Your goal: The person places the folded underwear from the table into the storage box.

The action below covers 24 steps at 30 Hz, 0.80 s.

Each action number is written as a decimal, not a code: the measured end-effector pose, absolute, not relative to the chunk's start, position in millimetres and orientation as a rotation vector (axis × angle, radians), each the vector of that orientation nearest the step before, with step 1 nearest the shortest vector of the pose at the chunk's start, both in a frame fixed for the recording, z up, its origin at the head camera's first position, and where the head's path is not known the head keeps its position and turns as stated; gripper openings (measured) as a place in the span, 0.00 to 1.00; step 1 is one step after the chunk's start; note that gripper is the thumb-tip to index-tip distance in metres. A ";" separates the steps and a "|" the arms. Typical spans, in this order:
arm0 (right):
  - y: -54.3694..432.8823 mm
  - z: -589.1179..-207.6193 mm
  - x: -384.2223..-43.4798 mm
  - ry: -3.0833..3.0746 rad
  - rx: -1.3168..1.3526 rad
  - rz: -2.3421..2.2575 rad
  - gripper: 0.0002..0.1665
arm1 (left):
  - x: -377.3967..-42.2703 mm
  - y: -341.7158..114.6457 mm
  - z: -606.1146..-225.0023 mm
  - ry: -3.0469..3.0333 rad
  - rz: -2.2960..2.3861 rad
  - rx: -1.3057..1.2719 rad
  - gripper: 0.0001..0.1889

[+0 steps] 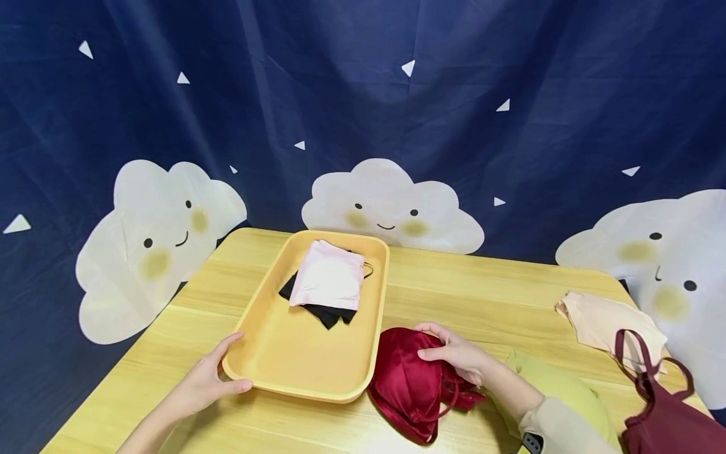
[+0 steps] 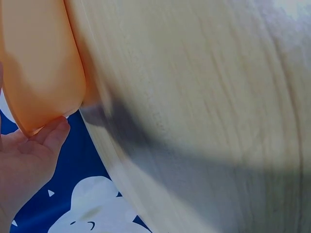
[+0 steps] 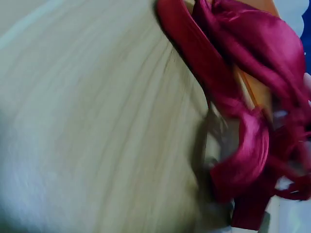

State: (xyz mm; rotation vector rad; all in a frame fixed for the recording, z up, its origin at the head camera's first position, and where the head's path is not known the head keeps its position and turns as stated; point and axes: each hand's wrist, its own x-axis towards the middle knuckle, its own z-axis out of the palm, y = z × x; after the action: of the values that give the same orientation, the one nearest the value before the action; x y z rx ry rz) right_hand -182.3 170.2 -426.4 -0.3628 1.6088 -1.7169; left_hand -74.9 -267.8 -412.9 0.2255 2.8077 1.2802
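A shallow yellow tray sits on the wooden table. My left hand holds its near left corner, thumb on the front rim and fingers at the left side; the left wrist view shows this hand against the tray wall. Inside the tray a folded pale pink garment lies on a black garment. Just right of the tray, my right hand grips a dark red satin bra by its upper side. In the right wrist view the bra's band and straps dangle, blurred.
A yellow-green garment lies partly behind the right forearm. Farther right are a light peach garment and a maroon strappy top. A blue curtain with clouds hangs behind the table.
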 end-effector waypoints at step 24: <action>146.1 -315.5 -239.9 1.432 -0.148 -2.339 0.18 | -72.1 -265.1 -410.5 2.833 1.237 0.171 0.46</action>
State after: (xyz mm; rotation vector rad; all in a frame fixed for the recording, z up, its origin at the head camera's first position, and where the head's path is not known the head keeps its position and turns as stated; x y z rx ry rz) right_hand -239.9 146.1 -315.5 -0.1479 1.4322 -2.3386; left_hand -72.1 -265.1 -410.5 0.1710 2.8332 1.2369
